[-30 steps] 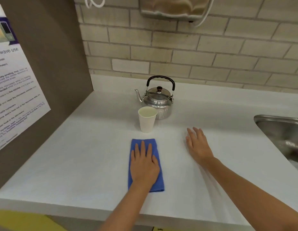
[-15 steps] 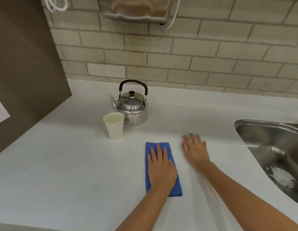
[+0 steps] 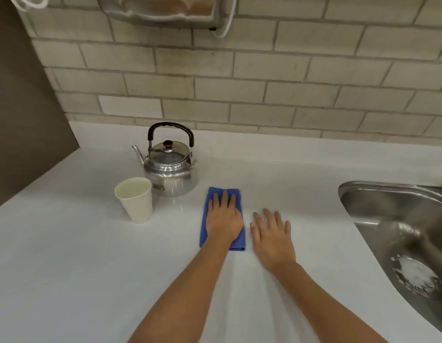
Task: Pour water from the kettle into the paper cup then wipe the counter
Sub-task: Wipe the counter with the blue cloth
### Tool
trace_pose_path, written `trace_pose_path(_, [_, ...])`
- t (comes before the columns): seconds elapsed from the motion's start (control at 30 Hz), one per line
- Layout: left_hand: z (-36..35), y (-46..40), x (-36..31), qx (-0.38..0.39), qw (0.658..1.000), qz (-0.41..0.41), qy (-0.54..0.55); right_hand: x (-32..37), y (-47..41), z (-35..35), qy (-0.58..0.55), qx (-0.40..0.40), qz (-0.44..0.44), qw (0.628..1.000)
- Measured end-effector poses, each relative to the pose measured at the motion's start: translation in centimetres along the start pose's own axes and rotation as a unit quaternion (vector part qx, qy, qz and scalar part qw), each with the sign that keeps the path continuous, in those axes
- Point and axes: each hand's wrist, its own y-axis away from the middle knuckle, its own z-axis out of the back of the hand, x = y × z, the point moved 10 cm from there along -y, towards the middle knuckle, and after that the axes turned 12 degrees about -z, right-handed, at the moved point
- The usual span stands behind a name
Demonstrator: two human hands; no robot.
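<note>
A steel kettle [image 3: 170, 169] with a black handle stands upright at the back of the white counter [image 3: 66, 268]. A white paper cup [image 3: 138, 204] with water in it stands just in front of the kettle's left side. My left hand [image 3: 223, 219] lies flat on a folded blue cloth [image 3: 204, 233], pressing it onto the counter to the right of the kettle. The cloth's far edge lies close to the kettle's base. My right hand [image 3: 271, 238] rests flat and open on the bare counter just right of the cloth, holding nothing.
A steel sink [image 3: 388, 206] is sunk into the counter at the right. A brick wall runs along the back with a towel dispenser [image 3: 160, 8] above. A brown panel [image 3: 22, 120] closes off the left side.
My left hand has slid the blue cloth rightward and away from me, from in front of the cup to beside the kettle. It now lies close to my right hand.
</note>
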Motion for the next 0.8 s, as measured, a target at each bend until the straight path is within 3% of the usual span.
trace_pose_path(0.17, [-0.5,0.2,-0.7,0.006,0.997,-0.079,0.02,-0.1,-0.1,0.7,-0.039,-0.011,0.0,0.999])
trace_pose_path(0.3, [-0.5,-4.4,2.0,0.053,0.997,-0.048,0.032,-0.4,-0.4,0.4,-0.095,-0.007,-0.005,0.995])
trace_pose_path(0.43, [-0.8,-6.2,1.0,0.042,0.998,-0.039,0.027,-0.8,-0.6,0.0,-0.136,-0.009,-0.016,0.991])
trace_pose_path(0.63, [0.4,4.7,0.3,-0.006,0.998,-0.036,0.052,-0.3,0.1,0.9,-0.088,-0.041,-0.008,0.995])
trace_pose_path(0.8, [3.6,16.5,8.6,-0.042,0.997,0.06,0.022,0.3,0.4,1.2,0.002,-0.027,-0.01,1.0])
